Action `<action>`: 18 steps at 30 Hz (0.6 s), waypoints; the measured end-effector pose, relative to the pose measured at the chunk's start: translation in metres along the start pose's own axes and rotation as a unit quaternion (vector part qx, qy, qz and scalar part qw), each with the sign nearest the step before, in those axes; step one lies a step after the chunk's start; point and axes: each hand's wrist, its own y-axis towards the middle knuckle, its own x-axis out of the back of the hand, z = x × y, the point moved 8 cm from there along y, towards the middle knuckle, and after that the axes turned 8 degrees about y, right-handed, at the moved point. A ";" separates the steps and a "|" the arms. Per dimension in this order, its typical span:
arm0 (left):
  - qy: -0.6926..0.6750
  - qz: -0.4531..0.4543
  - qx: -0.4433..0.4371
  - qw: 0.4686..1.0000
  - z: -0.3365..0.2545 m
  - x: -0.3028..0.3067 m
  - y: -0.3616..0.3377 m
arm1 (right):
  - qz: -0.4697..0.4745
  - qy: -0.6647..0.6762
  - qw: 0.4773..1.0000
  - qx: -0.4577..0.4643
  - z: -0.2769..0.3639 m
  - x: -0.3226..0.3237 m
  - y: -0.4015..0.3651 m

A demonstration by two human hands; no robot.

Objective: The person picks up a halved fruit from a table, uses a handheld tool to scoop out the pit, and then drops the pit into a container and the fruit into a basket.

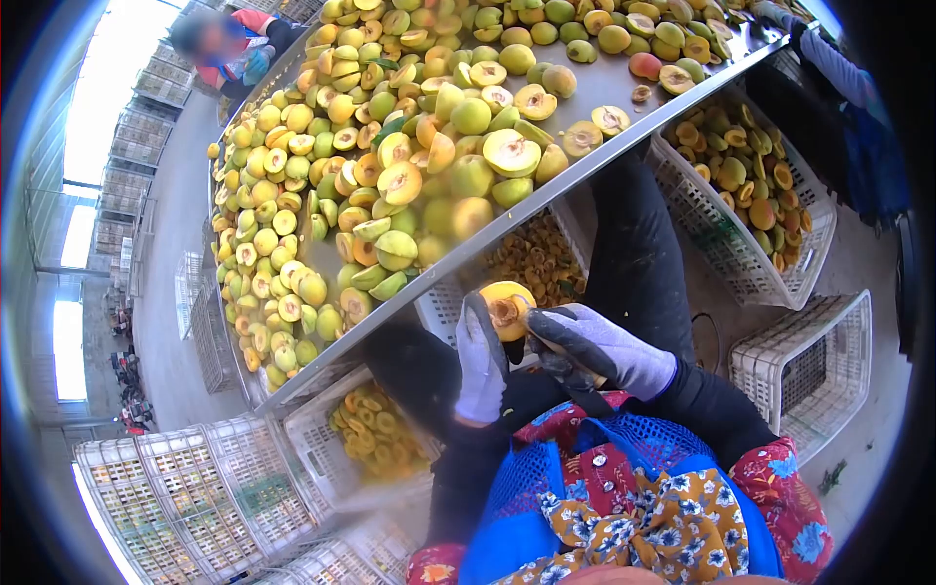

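My left hand (481,359), in a pale glove with dark grey palm and fingers, grips a halved yellow peach (507,304), its cut face and brown pit area turned up. Closed at the peach's right side is my right hand (609,349), gloved alike. A light-coloured handle end of a small hand tool (588,376) shows under its fingers; the tool's tip is hidden. Just beyond the hands, below the table edge, a crate of brown pits and scraps (538,255) sits between my knees.
A metal table (575,185) carries many whole and halved peaches. Peach halves fill crates at right (746,190) and lower left (375,429). Another white crate (804,375) lies at right; stacked crates (200,483) stand at left. Co-workers are at upper left (239,49) and upper right (838,73).
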 end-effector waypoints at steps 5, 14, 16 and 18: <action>-0.001 0.122 -0.001 0.992 -0.033 -0.004 -0.002 | 0.079 0.006 0.996 0.038 0.002 0.007 0.000; 0.229 -0.047 -0.243 0.941 -0.059 -0.004 -0.018 | -0.153 -0.374 0.886 0.229 0.003 0.011 0.001; 0.118 -0.047 -0.203 0.971 -0.058 -0.001 -0.018 | -0.155 -0.402 0.864 0.261 0.005 0.005 -0.002; -0.108 0.012 -0.086 0.990 -0.047 -0.002 -0.013 | -0.106 -0.372 0.877 0.285 0.007 0.001 0.000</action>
